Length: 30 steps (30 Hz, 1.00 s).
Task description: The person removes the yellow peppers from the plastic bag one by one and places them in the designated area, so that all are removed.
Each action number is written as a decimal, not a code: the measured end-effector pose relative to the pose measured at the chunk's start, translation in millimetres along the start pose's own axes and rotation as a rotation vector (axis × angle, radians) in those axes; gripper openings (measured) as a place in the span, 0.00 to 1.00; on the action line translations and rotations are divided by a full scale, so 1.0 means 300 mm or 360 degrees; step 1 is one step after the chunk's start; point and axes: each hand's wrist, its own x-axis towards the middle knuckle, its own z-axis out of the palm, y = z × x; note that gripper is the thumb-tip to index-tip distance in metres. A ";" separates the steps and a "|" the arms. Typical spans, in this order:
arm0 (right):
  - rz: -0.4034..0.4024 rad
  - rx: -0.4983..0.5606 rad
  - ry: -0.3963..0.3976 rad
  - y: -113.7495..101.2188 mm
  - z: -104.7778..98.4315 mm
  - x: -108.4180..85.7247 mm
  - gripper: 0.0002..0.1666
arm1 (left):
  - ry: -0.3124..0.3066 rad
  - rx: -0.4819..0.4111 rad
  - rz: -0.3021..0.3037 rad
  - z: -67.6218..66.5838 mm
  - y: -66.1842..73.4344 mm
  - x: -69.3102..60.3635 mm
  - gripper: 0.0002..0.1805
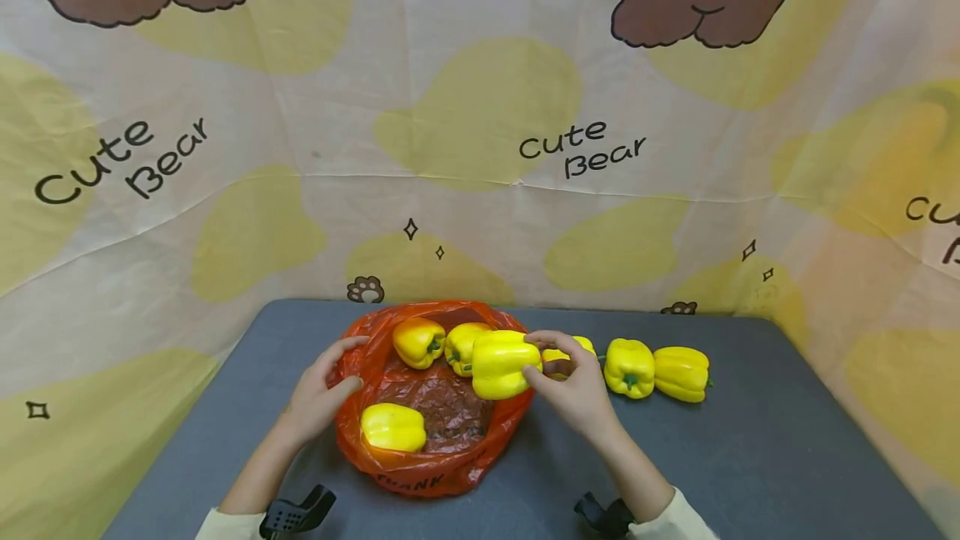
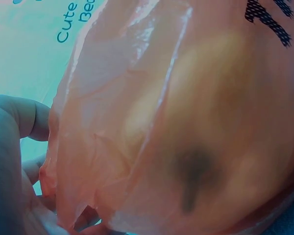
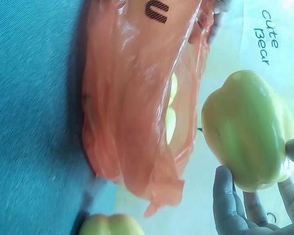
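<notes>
Head view: right hand (image 1: pixel 576 386) pinching a yellow bell pepper (image 1: pixel 504 365) above the right edge of a red plastic bag (image 1: pixel 457 477), left hand (image 1: pixel 317 397) gripping its rim. Pepper's probably light, firm, slick; grab its sides.

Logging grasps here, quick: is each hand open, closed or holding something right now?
Left hand: closed, holding the red bag at its rim.
Right hand: closed, holding a yellow bell pepper.
</notes>
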 end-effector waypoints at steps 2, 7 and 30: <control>-0.0009 -0.0044 0.0026 0.006 -0.013 -0.005 0.19 | 0.0004 0.0002 -0.0005 0.000 0.001 0.000 0.27; 0.0038 -0.0079 0.0054 0.020 -0.046 -0.019 0.20 | 0.0006 0.0006 -0.0018 0.001 0.002 -0.002 0.27; 0.0201 -0.0297 0.0138 0.076 -0.161 -0.088 0.20 | 0.0019 0.0010 0.0006 0.003 0.002 -0.002 0.26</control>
